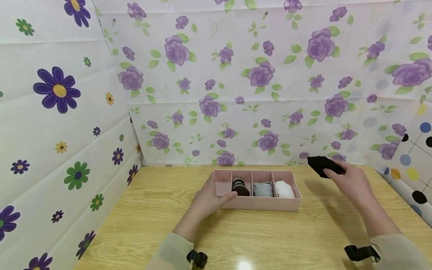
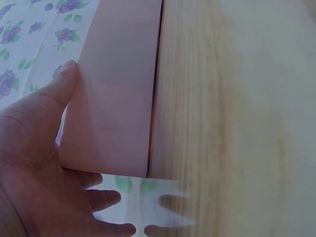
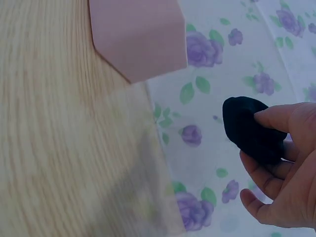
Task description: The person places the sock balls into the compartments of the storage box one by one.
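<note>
A pink divided box (image 1: pixel 263 203) stands toward the back of the wooden table. My left hand (image 1: pixel 208 198) rests at its left end, the thumb lying along the front rim. In the left wrist view the fingers of that hand (image 2: pixel 44 163) stretch out past the end wall. To the right of the box and above the table, my right hand (image 1: pixel 354 183) pinches a black balled-up sock (image 1: pixel 322 166) between thumb and fingers. The right wrist view shows this sock (image 3: pixel 247 126) held apart from the box.
The box's leftmost compartment (image 1: pixel 223 187) shows bare floor. Beside it sit a black-and-grey striped sock bundle (image 1: pixel 240 187), a grey bundle (image 1: pixel 263 189) and a white bundle (image 1: pixel 284 189), one per compartment. Flowered sheets (image 1: pixel 236 86) hang behind and at the sides of the table (image 1: pixel 256 240).
</note>
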A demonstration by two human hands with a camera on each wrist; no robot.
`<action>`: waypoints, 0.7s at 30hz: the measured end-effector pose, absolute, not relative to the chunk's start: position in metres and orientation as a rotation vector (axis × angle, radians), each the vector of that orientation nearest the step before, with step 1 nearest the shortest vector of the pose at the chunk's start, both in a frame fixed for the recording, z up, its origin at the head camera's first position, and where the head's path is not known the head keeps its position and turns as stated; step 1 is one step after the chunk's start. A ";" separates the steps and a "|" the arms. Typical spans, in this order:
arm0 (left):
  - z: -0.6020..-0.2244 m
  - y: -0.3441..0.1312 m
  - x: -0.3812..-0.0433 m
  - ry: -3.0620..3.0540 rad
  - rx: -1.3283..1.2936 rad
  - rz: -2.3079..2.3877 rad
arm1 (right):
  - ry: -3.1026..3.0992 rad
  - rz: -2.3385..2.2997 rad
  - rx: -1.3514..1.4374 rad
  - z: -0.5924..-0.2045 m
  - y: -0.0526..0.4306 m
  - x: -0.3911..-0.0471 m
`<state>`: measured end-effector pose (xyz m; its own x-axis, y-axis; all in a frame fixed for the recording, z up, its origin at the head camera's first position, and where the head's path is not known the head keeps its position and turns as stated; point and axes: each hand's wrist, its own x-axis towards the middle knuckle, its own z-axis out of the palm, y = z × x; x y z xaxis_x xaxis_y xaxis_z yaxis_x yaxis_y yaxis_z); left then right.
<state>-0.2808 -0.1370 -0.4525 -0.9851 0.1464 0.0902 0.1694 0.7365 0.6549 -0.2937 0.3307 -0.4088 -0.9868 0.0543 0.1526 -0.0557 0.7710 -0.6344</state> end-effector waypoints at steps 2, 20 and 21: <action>-0.453 -0.137 -0.281 -2.895 -0.266 -1.106 | -2.777 1.025 0.026 -0.407 0.322 -0.294; -0.456 -0.134 -0.284 -2.878 -0.279 -1.139 | -2.725 1.082 0.245 -0.396 0.250 -0.303; -0.455 -0.136 -0.284 -2.881 -0.263 -1.120 | -2.723 1.096 0.261 -0.396 0.244 -0.304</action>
<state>-0.2840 -0.1355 -0.4552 -0.9849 0.1433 0.0976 0.1716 0.7251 0.6669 -0.3039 0.2442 -0.3965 -0.9655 -0.0904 0.2442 -0.2344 0.7102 -0.6638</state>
